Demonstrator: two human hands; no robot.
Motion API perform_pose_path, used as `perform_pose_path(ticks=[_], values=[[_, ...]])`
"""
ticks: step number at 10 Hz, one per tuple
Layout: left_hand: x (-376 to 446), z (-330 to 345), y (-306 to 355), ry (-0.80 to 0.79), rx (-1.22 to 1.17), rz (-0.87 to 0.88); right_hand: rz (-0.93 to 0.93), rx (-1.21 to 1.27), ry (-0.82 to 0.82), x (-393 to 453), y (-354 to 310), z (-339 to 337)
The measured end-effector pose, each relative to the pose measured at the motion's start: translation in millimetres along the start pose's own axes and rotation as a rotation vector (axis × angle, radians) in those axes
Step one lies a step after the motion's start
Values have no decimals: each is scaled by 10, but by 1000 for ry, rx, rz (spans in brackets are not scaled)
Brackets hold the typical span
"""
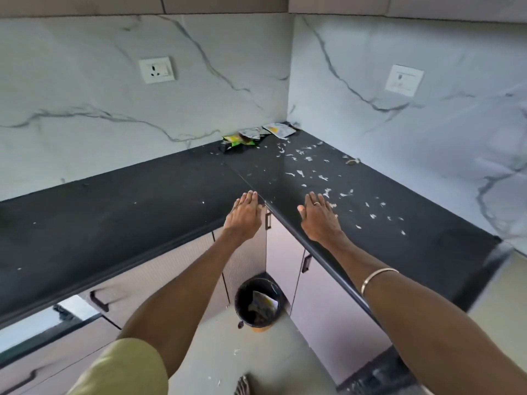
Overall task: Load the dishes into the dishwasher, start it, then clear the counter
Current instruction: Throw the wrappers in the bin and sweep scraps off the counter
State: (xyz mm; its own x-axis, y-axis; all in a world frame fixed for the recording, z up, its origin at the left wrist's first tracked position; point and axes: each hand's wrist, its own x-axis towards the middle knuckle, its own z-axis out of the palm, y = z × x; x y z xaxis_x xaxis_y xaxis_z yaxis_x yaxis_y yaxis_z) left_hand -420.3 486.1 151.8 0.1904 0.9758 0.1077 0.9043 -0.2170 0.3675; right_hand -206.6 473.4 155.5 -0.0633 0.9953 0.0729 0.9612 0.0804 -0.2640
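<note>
Marble wall [142, 115] wraps the corner in grey-veined panels, with a socket plate [156, 69] on one face and a second plate [404, 80] on the other. Below it the black L-shaped tabletop [114, 209] runs along both walls, bare of dishes in this view; no dishwasher can be made out for certain. On the floor in the inner corner stands a dark waste bin [259, 303] with wrappers already inside.

Judging by this, the step in hand is the clearing of the tabletop. Crumpled wrappers [256, 135] lie bunched at the far corner against the wall, and small white scraps [310, 166] are scattered across the right-hand run, reaching to just beside the right hand.

The left hand [245, 216] and right hand [319, 216] both lie flat near the inner edge, fingers straight and together, holding nothing; a ring shows on the right hand and a bangle [376, 279] on that wrist.

The next move likely calls for sweeping the scraps together toward the edge and carrying them, with the wrappers, down to the bin.
</note>
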Motion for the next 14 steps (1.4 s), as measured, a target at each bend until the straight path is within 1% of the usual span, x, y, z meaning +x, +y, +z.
perform_pose_path(ticks=[1, 3, 4, 6, 8, 9, 11, 12, 13, 14], values=[[356, -87, -367, 9, -19, -56, -39, 16, -25, 507, -231, 99], [1019, -201, -935, 23, 6, -68, -69, 33, -26, 1469, -606, 306], [1303, -136, -1186, -10, -3, -88, -60, 59, -59, 1811, -666, 470], [2005, 76, -1561, -34, -13, -144, -57, 46, -83, 2663, -552, 663], [2776, 192, -1801, -39, -74, -252, -63, 47, -106, 3632, -428, 718], [3113, 185, -1894, 2, -128, -307, -85, 43, -123, 4044, -386, 742], [3808, 143, -2067, -2, -170, -335, -89, 53, -127, 4775, -449, 866], [4229, 143, -2219, -25, -177, -327, -44, 91, -131, 5124, -510, 906], [4643, 189, -2395, -15, -203, -345, -12, 114, -147, 5438, -554, 985], [5025, 227, -2509, 17, -259, -422, 15, 176, -139, 5748, -582, 1051]])
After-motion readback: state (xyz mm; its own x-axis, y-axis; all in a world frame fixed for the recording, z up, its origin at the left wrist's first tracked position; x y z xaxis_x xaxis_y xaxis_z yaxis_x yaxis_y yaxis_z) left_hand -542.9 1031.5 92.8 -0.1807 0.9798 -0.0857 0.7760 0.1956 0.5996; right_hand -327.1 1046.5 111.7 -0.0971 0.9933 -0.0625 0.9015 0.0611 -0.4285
